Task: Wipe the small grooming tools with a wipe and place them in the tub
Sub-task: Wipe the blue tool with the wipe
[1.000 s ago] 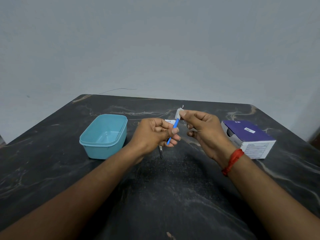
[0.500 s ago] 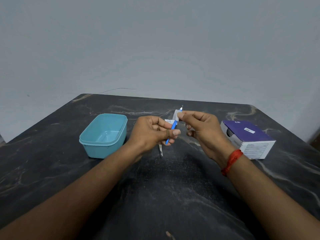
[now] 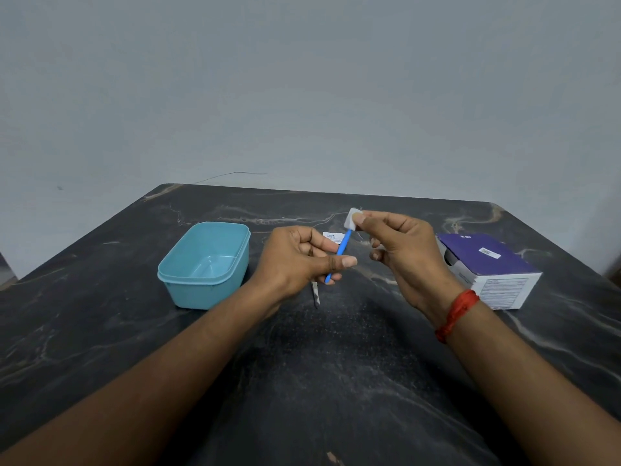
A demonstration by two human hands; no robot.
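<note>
My left hand [image 3: 295, 264] grips a thin blue-handled grooming tool [image 3: 342, 245] by its lower end, above the middle of the dark table. My right hand [image 3: 400, 253] pinches a small white wipe [image 3: 351, 218] folded over the tool's upper tip, which is hidden. A metal tool [image 3: 315, 294] lies on the table just below my left hand, partly covered by it. The light blue tub [image 3: 205, 264] stands open to the left of my left hand, with nothing seen inside.
A purple and white box [image 3: 487, 267] sits on the table to the right of my right hand. A small white wrapper [image 3: 332, 236] lies behind the hands. The dark marble table [image 3: 336, 381] ends at a grey wall.
The wipe in my right hand has slid up along the blue tool and now covers its tip, which showed above the wipe half a second ago. My left hand keeps its grip.
</note>
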